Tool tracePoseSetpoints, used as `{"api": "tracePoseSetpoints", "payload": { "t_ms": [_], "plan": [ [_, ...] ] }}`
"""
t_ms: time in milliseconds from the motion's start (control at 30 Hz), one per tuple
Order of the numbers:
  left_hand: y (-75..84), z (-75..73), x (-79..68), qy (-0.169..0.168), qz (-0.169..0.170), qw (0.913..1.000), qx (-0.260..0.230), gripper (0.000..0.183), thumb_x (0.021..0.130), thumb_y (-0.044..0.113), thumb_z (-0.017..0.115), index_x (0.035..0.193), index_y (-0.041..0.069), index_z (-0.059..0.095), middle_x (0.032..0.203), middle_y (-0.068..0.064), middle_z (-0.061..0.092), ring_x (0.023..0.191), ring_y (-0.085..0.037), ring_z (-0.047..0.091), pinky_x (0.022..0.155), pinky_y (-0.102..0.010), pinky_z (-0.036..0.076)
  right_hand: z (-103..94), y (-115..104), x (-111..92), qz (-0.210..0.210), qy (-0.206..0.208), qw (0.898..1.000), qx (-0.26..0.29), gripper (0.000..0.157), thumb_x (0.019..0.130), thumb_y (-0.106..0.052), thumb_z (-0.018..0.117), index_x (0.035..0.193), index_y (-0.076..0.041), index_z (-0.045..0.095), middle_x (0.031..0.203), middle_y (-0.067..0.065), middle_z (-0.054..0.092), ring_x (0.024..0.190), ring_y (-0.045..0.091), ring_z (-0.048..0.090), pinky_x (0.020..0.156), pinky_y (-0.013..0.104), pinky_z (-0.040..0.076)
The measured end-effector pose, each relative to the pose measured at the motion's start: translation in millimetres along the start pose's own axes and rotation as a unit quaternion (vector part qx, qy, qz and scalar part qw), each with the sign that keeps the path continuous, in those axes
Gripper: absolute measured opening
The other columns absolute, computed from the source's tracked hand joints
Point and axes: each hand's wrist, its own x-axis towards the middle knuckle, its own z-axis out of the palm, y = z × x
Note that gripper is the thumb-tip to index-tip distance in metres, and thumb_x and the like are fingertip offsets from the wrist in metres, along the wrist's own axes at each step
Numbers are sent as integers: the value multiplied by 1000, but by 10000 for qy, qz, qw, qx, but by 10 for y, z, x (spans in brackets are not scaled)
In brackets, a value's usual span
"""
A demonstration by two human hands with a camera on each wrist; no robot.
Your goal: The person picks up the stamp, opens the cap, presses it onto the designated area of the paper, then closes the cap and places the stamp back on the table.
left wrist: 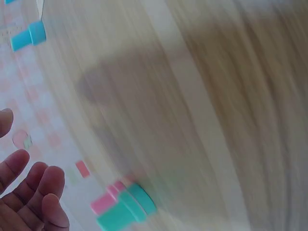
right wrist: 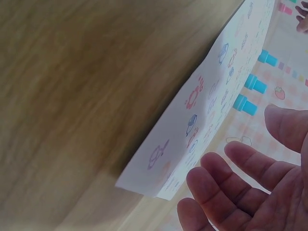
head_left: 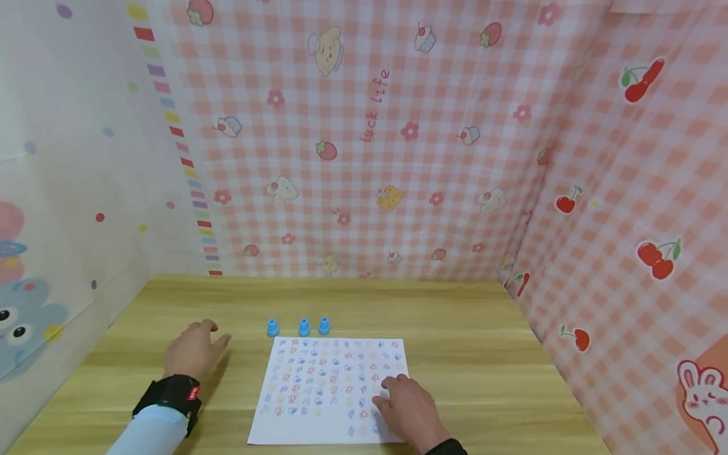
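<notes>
A white paper sheet (head_left: 318, 426) lies on the table, covered in rows of small stamped pictures in red, blue, purple and yellow. Along its far edge stand three blue stamps (head_left: 304, 327). My right hand (head_left: 411, 407) hovers at the sheet's right side, fingers loosely bent and holding nothing; the right wrist view shows its palm (right wrist: 269, 202) beside the sheet. Left of the paper, my left hand (head_left: 194, 349) is relaxed and grips nothing. In the left wrist view, a pink stamp (left wrist: 107, 198) and a teal stamp (left wrist: 127, 209) stand near it; the head view hides them.
The wooden table (head_left: 483, 360) is bordered by a pink checked cloth (head_left: 364, 170) at the back, another checked cloth (head_left: 614, 227) on the right and a white patterned cloth (head_left: 74, 189) on the left.
</notes>
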Motion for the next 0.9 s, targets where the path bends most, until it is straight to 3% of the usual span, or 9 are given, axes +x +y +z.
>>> {"api": "tracePoseSetpoints", "payload": {
  "t_ms": [400, 667, 900],
  "plan": [
    [333, 240, 69, -607, -17, 9981, 83, 44, 92, 27, 71, 118, -6, 60, 105, -26, 65, 83, -34, 63, 77, -53, 52, 52, 5, -24, 80, -208, 9997, -116, 32, 93, -33, 68, 108, -5, 68, 90, 4, 61, 78, 18, 53, 74, 41, 50],
    [477, 382, 132, -400, 320, 9986, 100, 40, 89, 23, 74, 116, -4, 61, 102, -22, 66, 74, -28, 60, 71, -47, 53, 19, -4, -1, 187, -268, 9992, -232, 33, 93, -33, 69, 110, -5, 68, 91, 4, 60, 77, 17, 51, 76, 40, 50],
    [581, 422, 204, -468, 391, 9981, 113, 42, 88, 19, 74, 119, -5, 60, 107, -25, 65, 83, -33, 64, 75, -50, 53, 12, 2, 15, 138, -239, 9994, -231, 33, 93, -33, 69, 109, -5, 68, 90, 3, 60, 77, 17, 52, 76, 40, 50]
  ]
}}
